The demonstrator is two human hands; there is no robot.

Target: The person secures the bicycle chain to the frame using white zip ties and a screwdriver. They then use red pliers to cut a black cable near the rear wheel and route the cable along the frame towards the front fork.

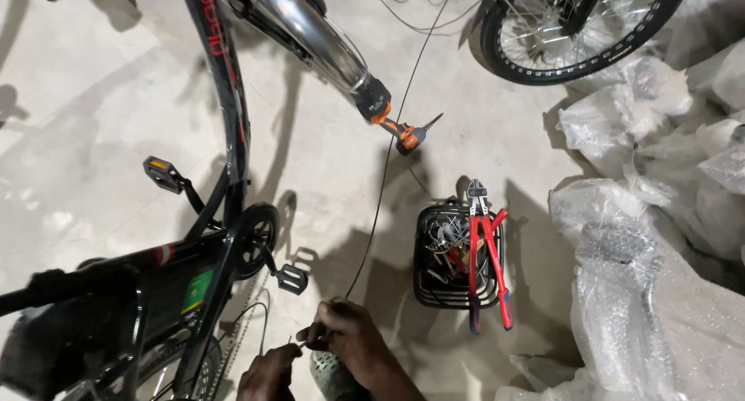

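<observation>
Head view: left hand (268, 374) and right hand (349, 337) both pinch the near end of a thin black cable (386, 168), light, springy, slippery; best gripped near its tip

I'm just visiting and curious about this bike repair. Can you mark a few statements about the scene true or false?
1. Both hands are on a thin cable. True.
2. The red bolt cutters lie flat on the floor. False: they rest in a black basket.
3. A wheel shows at the top right. True.
4. The bike frame stands at the right. False: it is at the left; bubble wrap is at the right.
</observation>
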